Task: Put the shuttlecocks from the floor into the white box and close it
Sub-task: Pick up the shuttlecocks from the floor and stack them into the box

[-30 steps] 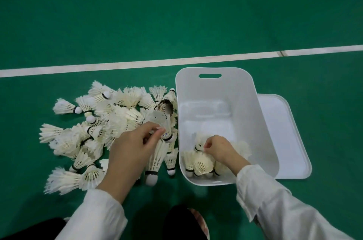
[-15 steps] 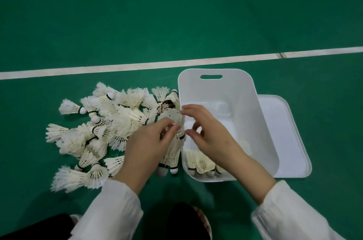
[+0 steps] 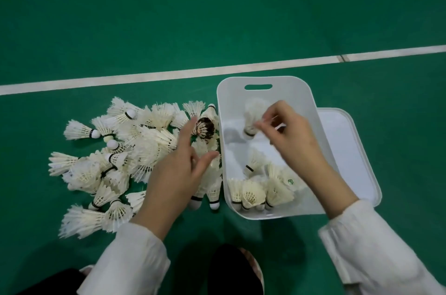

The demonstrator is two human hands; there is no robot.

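Observation:
A heap of white feather shuttlecocks point(image 3: 135, 154) lies on the green floor left of the white box point(image 3: 231, 101). Several shuttlecocks point(image 3: 255, 193) rest at the box's near end. My left hand point(image 3: 178, 174) hovers over the heap's right edge with fingers spread, holding nothing. Above the box's middle, my right hand point(image 3: 294, 142) pinches the feathers of one blurred shuttlecock point(image 3: 253, 113), cork down. The box's white lid point(image 3: 350, 149) lies flat on the floor, partly under the box's right side.
One dark-feathered shuttlecock point(image 3: 205, 126) sits at the heap's edge against the box wall. A white court line point(image 3: 144, 76) crosses the floor behind the box. My dark trouser knees point(image 3: 231, 270) are at the bottom edge.
My right hand took a shuttlecock from my left hand beside the box and carried it over the box's middle. My left hand let go and spread its fingers over the heap.

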